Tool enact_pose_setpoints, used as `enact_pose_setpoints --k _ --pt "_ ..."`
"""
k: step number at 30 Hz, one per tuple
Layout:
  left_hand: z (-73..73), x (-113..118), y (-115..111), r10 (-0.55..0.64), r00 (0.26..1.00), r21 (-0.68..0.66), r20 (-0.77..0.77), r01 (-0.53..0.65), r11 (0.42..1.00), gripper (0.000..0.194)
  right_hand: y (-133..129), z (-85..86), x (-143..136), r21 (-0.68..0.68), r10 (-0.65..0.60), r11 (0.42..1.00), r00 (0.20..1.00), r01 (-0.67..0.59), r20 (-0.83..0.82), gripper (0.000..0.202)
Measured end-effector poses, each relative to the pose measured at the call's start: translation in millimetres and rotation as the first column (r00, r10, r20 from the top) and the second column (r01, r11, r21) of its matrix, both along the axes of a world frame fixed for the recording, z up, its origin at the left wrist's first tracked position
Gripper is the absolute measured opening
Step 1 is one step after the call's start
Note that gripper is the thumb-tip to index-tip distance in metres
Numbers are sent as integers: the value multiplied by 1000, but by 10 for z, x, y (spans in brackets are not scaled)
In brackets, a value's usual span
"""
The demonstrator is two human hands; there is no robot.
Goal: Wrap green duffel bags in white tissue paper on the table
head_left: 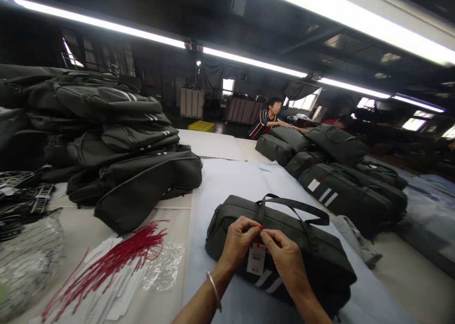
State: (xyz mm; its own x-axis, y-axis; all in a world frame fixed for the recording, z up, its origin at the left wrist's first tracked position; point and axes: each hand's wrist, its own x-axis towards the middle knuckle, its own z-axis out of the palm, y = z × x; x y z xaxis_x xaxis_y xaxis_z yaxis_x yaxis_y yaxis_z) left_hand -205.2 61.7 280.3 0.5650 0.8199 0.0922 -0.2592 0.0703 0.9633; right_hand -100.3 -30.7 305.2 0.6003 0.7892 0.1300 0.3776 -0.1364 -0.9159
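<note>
A dark green bag (330,257) with two white stripes lies on the pale blue sheet in front of me. My left hand (240,241) and my right hand (284,255) meet at the base of its handle (295,204), both pinching a thin red string (262,228). From that string a white tag (256,259) hangs against the bag's side. A bracelet circles my left wrist. The string's ends are partly hidden by my fingertips.
Red strings (117,267) lie over white tags (122,293) beside clear plastic (165,267). Dark bags (117,139) are stacked at left. More bags (348,191) stand at right, where a person (265,120) in a striped top reaches over them.
</note>
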Motion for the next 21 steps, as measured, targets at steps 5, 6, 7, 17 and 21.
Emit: enact_pose_setpoints --k 5,6,7,17,21 --pt "-6 2 7 -68 997 -143 47 74 987 34 27 -10 -38 -41 20 999 1000 -21 -15 45" --pt "-13 4 11 -86 995 -155 47 92 984 35 30 -21 -38 -49 25 998 999 -27 -29 47" --pt "-18 5 14 -101 994 -158 46 107 982 36 31 -31 -33 -57 31 998 999 -33 -39 48" --pt "-8 27 25 -149 989 -146 23 151 978 34 -60 110 246 19 -67 998 987 65 147 38" --pt "-5 47 42 -181 983 -149 26 183 972 35 -2 133 248 61 81 993 966 -99 247 44"
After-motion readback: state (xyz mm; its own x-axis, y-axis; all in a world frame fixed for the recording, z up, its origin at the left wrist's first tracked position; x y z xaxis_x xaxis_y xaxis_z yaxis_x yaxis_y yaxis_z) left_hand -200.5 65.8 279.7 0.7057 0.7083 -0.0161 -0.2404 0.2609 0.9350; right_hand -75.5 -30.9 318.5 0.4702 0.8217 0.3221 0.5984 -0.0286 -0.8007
